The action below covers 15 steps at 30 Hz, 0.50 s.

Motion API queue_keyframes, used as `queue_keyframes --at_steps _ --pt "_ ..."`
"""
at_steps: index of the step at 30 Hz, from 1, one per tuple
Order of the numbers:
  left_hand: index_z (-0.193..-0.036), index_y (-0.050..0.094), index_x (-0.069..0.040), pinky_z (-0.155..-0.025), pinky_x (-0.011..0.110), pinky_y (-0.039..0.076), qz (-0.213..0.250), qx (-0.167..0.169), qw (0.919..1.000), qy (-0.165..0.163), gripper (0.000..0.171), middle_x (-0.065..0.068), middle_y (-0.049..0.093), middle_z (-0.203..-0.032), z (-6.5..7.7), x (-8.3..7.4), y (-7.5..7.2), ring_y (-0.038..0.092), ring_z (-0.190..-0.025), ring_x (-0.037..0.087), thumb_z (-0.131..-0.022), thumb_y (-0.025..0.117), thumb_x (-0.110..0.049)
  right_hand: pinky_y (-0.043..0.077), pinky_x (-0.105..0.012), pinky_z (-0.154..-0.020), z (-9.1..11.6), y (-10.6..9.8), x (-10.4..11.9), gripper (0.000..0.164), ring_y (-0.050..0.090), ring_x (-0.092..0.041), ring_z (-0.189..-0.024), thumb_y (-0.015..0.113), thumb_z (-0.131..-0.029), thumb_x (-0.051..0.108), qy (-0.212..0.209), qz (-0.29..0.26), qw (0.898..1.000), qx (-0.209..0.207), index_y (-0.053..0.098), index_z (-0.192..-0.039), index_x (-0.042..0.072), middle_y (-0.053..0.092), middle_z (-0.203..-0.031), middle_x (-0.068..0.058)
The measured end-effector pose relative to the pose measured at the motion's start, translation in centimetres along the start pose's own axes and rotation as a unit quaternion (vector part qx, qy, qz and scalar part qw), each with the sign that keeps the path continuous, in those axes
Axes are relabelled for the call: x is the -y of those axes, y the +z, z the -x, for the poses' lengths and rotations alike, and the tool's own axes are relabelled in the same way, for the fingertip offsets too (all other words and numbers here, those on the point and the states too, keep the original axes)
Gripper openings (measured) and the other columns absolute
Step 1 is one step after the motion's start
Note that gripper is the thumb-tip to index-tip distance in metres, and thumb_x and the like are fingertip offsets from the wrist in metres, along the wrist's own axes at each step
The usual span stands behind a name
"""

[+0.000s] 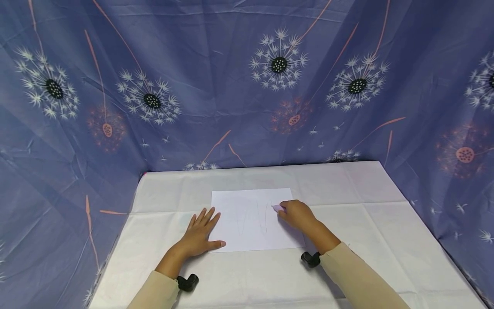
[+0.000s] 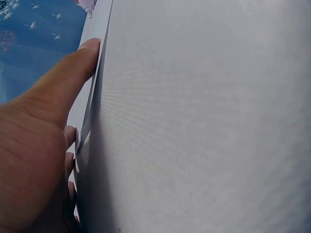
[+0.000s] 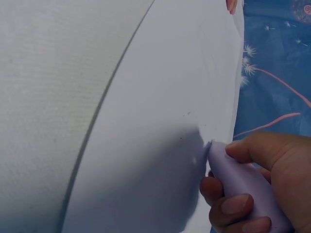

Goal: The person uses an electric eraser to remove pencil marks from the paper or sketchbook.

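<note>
Your R hand (image 1: 299,214) has a chunky pale purple tool (image 3: 243,179) gripped, thumb along one side, fingers curled round the other. Tool's thin tip points L, over the R part of the white paper (image 1: 254,242); can't tell if tip's touching or just above. Your L hand (image 1: 198,234) is wide, fingers spread, resting on the paper's L edge w/ the thumb out near the bottom L corner; nothing gripped there.

Btwn your hands, faint thin lines (image 1: 266,221) run on the paper: narrow V-like shapes, one near the middle, one farther R, just beside the tool tip. Too faint to read fully.

Behind each hand, a small black device (image 1: 188,283) sits at your wrist, by the cuff of a beige sleeve (image 1: 362,274).

Paper lies flat-ish on a white tablecloth (image 1: 347,184), w/ fold creases running across. Past the table's far edge & both sides hangs a blue curtain (image 1: 216,64) w/ white & pink dandelions.
</note>
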<state>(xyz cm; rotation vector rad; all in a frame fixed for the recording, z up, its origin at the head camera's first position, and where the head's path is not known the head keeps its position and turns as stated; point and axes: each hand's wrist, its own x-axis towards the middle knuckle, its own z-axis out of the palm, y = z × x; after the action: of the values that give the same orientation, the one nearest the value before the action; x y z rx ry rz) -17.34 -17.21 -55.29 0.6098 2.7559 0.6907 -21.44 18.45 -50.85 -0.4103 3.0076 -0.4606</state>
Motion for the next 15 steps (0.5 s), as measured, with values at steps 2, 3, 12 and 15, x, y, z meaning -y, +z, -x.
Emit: queue_keyframes --at_steps 2,3,12,15 --pt "-0.161 0.027 -0.014 -0.125 0.064 -0.001 0.001 -0.001 1.0 0.0 0.097 0.011 0.012 -0.172 -0.01 -0.02 -0.02 0.001 -0.159 0.038 -0.087 0.07 -0.06 0.056 -0.05 -0.086 -0.02 -0.05 -0.01 0.024 0.072 -0.034 -0.094 0.067 -0.095 0.021 0.006 -0.001 1.0 -0.003 0.073 -0.111 0.004 0.077 -0.1 -0.014" --pt "-0.161 0.027 -0.014 -0.125 0.064 -0.001 0.0 -0.001 1.0 0.0 0.097 0.011 0.012 -0.172 -0.02 -0.01 -0.02 0.001 -0.159 0.038 -0.087 0.069 -0.061 0.056 -0.05 -0.086 -0.03 -0.04 -0.02 0.025 0.072 -0.034 -0.095 0.067 -0.095 0.021 0.009 -0.002 1.0 -0.004 0.073 -0.112 0.004 0.077 -0.101 -0.014" --pt "-0.162 0.026 -0.014 -0.126 0.063 -0.001 0.001 0.001 1.0 0.0 0.097 0.011 0.011 -0.172 0.08 -0.03 -0.07 0.001 -0.159 0.038 -0.087 0.07 -0.06 0.056 -0.051 -0.093 0.17 -0.25 0.13 0.031 0.071 -0.038 -0.104 0.067 -0.094 0.021 0.012 -0.002 1.0 0.011 0.072 -0.119 0.002 0.076 -0.11 -0.017" --pt "-0.161 0.027 -0.014 -0.125 0.063 -0.001 0.004 0.002 1.0 -0.001 0.097 0.011 0.012 -0.172 0.12 -0.19 -0.22 0.001 -0.159 0.038 -0.087 0.07 -0.059 0.057 -0.051 -0.089 0.09 -0.19 0.07 0.027 0.072 -0.036 -0.099 0.067 -0.095 0.021 0.01 0.006 1.0 0.002 0.073 -0.114 0.003 0.077 -0.105 -0.016"
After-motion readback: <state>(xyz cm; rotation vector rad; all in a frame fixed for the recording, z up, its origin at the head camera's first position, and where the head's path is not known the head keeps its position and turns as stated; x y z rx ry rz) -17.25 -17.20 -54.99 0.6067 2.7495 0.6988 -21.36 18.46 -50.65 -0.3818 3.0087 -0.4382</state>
